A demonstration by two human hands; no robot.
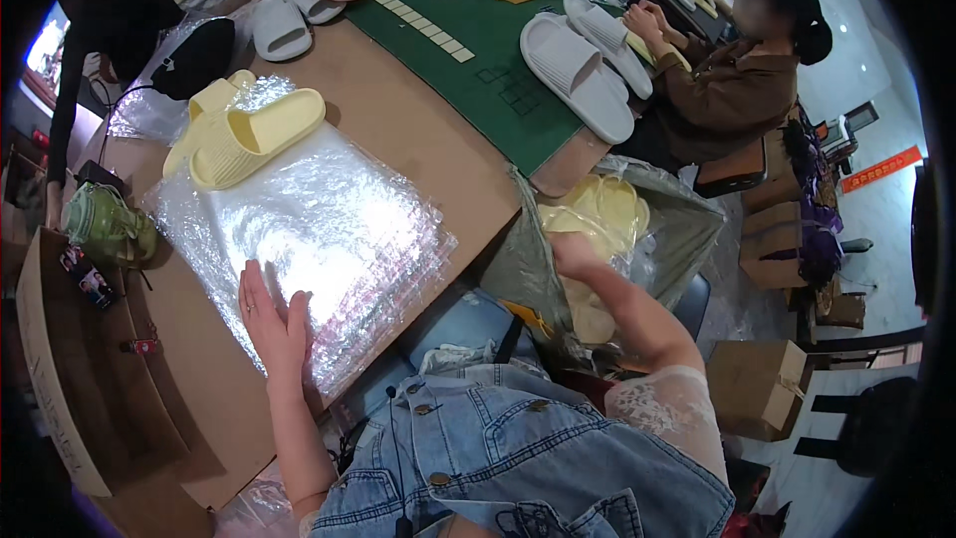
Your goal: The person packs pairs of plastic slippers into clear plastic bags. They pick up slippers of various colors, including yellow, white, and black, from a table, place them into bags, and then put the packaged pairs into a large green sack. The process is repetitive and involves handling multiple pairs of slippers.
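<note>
My left hand (266, 324) lies flat, fingers out, on a stack of clear plastic bags (349, 209) on the brown table. On the far part of that stack rests a pair of pale yellow slippers (284, 125), one overlapping the other. My right hand (575, 257) is down at the mouth of a grey-green sack (687, 214), beyond the table's right edge. Its fingers look curled, and what they grip is hidden. Beside it in the sack are yellow slippers (607, 207), some under clear plastic.
Grey slippers (578, 70) lie on a green mat (438, 80). A co-worker (732, 90) sits beyond, hands near a yellow slipper. Another person (129, 10) is at the far left. An open cardboard box (65, 389) and green jar (105, 224) stand left; a closed carton (749, 389) sits right.
</note>
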